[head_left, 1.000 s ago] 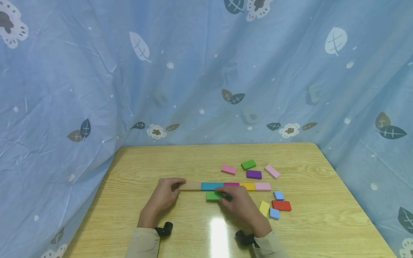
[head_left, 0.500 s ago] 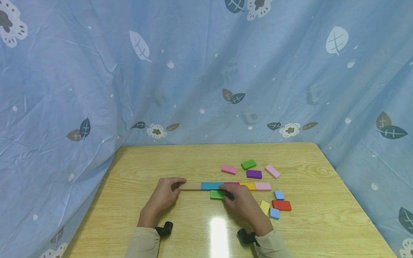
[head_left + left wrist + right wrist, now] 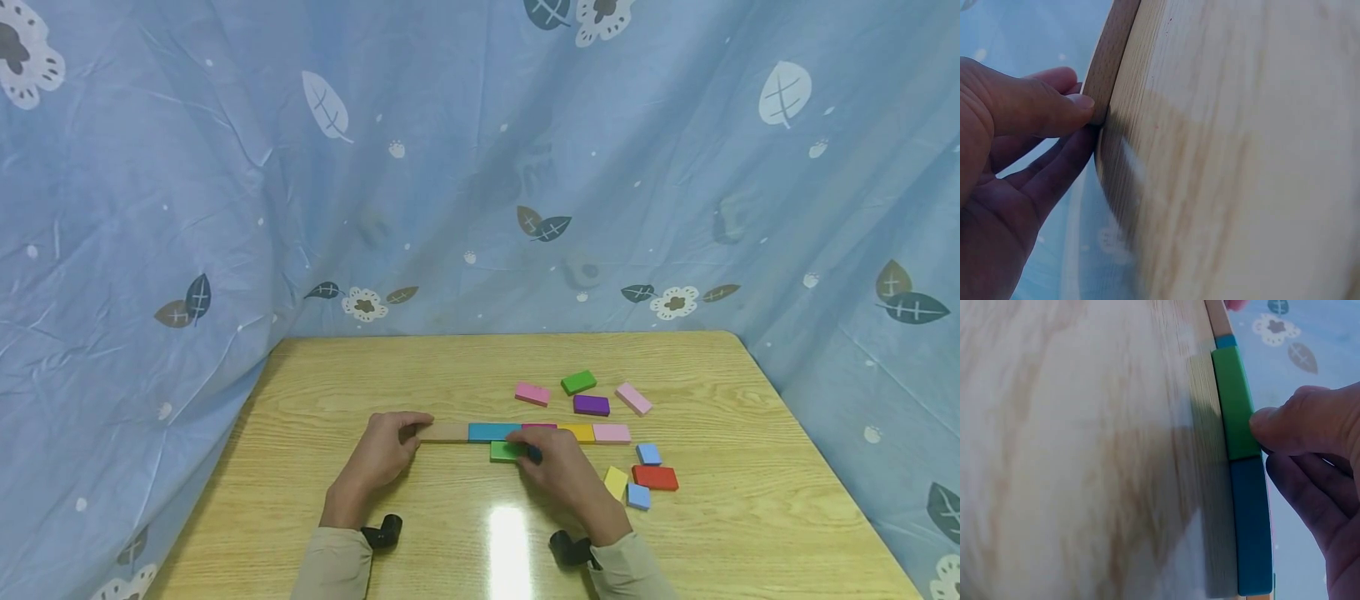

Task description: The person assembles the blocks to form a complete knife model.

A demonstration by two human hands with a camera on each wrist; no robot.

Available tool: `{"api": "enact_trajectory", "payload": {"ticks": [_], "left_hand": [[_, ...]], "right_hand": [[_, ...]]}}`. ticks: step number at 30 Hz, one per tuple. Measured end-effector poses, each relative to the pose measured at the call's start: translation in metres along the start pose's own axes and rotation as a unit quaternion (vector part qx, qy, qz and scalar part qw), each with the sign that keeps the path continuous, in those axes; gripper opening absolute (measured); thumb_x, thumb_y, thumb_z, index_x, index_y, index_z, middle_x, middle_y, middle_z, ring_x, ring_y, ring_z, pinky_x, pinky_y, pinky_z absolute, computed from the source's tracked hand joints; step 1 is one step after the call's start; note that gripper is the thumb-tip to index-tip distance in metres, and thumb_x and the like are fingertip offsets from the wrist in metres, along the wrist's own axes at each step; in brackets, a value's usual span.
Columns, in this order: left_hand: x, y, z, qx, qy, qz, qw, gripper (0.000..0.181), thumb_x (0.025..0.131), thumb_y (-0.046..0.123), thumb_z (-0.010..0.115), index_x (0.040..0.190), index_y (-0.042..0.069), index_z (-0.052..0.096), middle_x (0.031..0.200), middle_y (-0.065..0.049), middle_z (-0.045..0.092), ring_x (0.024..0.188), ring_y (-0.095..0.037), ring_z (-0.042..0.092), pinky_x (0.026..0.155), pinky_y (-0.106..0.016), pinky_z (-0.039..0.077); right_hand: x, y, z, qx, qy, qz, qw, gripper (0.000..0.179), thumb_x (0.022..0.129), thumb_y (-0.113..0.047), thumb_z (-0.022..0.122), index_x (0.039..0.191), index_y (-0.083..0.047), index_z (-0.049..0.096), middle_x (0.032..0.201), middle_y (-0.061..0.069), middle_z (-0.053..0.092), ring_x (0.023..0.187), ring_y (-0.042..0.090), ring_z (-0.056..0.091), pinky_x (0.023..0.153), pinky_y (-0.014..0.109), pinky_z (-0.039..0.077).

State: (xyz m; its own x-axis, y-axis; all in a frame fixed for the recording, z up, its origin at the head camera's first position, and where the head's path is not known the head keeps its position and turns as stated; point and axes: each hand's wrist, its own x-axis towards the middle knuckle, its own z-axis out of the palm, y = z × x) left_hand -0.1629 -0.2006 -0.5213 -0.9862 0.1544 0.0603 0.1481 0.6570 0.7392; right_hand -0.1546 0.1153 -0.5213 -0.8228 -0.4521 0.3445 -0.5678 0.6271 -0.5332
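Observation:
A row of coloured blocks lies end to end across the table. My left hand (image 3: 386,450) pinches the left end of the plain wooden block (image 3: 444,433), thumb on its near side in the left wrist view (image 3: 1110,65). Beside it sit a light blue block (image 3: 491,432), a magenta one mostly hidden by my fingers, a yellow block (image 3: 576,433) and a pink block (image 3: 612,433). Along the row's near side, my right hand (image 3: 561,471) grips a green block (image 3: 1235,403), thumb on its top edge. A dark blue block (image 3: 1252,525) stands end to end with the green one.
Behind the row lie a rose block (image 3: 532,394), a green block (image 3: 579,382), a purple block (image 3: 591,406) and a pale pink block (image 3: 633,398). To the right are a red block (image 3: 655,477), a yellow block (image 3: 615,482) and two small blue blocks (image 3: 638,497).
My right hand has slid the green block slightly right and toward the row, against its near side. The left hand has stayed at the wooden block's end.

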Motion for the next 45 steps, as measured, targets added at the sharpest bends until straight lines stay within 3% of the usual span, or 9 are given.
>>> {"api": "enact_trajectory", "payload": {"ticks": [14, 18, 22, 28, 32, 37, 45], "left_hand": [[0.0, -0.001, 0.0, 0.005, 0.001, -0.001, 1.0, 0.042, 0.096, -0.012, 0.073, 0.13, 0.011, 0.08, 0.128, -0.008, 0.08, 0.126, -0.03, 0.074, 0.106, -0.048, 0.063], [0.0, -0.001, 0.0, 0.003, 0.002, 0.002, 1.0, 0.041, 0.096, -0.012, 0.074, 0.129, 0.01, 0.081, 0.127, -0.007, 0.08, 0.126, -0.029, 0.074, 0.106, -0.047, 0.063], [0.001, -0.001, 0.001, 0.0, 0.002, 0.006, 1.0, 0.04, 0.096, -0.012, 0.074, 0.129, 0.009, 0.081, 0.126, -0.006, 0.081, 0.124, -0.029, 0.075, 0.103, -0.046, 0.064], [0.0, -0.001, 0.0, -0.006, -0.001, 0.007, 1.0, 0.04, 0.096, -0.012, 0.074, 0.13, 0.009, 0.08, 0.128, -0.006, 0.08, 0.126, -0.029, 0.074, 0.105, -0.046, 0.063], [-0.001, -0.001, -0.001, -0.006, -0.001, 0.004, 1.0, 0.041, 0.096, -0.012, 0.074, 0.13, 0.01, 0.08, 0.129, -0.006, 0.079, 0.128, -0.03, 0.073, 0.107, -0.047, 0.062], [-0.001, 0.0, -0.002, -0.006, 0.0, 0.002, 1.0, 0.041, 0.096, -0.013, 0.074, 0.13, 0.01, 0.08, 0.129, -0.006, 0.079, 0.128, -0.031, 0.073, 0.107, -0.047, 0.062], [-0.001, 0.0, -0.001, -0.008, -0.003, -0.003, 1.0, 0.041, 0.096, -0.013, 0.073, 0.13, 0.009, 0.08, 0.129, -0.007, 0.08, 0.129, -0.031, 0.073, 0.108, -0.047, 0.062]], "right_hand": [[0.0, 0.001, -0.001, 0.009, 0.012, 0.01, 0.9998, 0.033, 0.085, 0.005, 0.089, 0.114, -0.01, 0.083, 0.112, 0.0, 0.084, 0.107, 0.019, 0.08, 0.094, 0.041, 0.068], [-0.005, 0.007, -0.013, 0.052, 0.018, 0.026, 0.9981, 0.033, 0.087, 0.002, 0.089, 0.118, -0.01, 0.084, 0.118, 0.0, 0.083, 0.111, 0.02, 0.08, 0.096, 0.042, 0.067], [-0.015, 0.021, -0.031, 0.12, -0.005, 0.057, 0.9911, 0.032, 0.09, -0.002, 0.087, 0.122, -0.008, 0.083, 0.119, 0.002, 0.083, 0.109, 0.02, 0.081, 0.096, 0.041, 0.068], [-0.041, 0.046, -0.057, 0.193, -0.024, 0.102, 0.9755, 0.032, 0.091, 0.0, 0.086, 0.122, -0.002, 0.081, 0.119, 0.011, 0.083, 0.11, 0.022, 0.081, 0.095, 0.028, 0.066], [-0.059, 0.056, -0.068, 0.182, -0.017, 0.115, 0.9764, 0.032, 0.09, 0.0, 0.087, 0.122, -0.003, 0.082, 0.118, 0.01, 0.083, 0.109, 0.014, 0.08, 0.095, 0.021, 0.064], [-0.077, 0.061, -0.079, 0.153, -0.006, 0.126, 0.9801, 0.032, 0.09, 0.001, 0.087, 0.121, -0.008, 0.082, 0.121, 0.007, 0.083, 0.109, 0.006, 0.077, 0.093, 0.022, 0.065], [-0.096, 0.063, -0.092, 0.115, -0.002, 0.167, 0.9793, 0.032, 0.089, -0.006, 0.09, 0.12, -0.01, 0.083, 0.116, 0.002, 0.084, 0.107, 0.005, 0.078, 0.088, 0.02, 0.066]]}}
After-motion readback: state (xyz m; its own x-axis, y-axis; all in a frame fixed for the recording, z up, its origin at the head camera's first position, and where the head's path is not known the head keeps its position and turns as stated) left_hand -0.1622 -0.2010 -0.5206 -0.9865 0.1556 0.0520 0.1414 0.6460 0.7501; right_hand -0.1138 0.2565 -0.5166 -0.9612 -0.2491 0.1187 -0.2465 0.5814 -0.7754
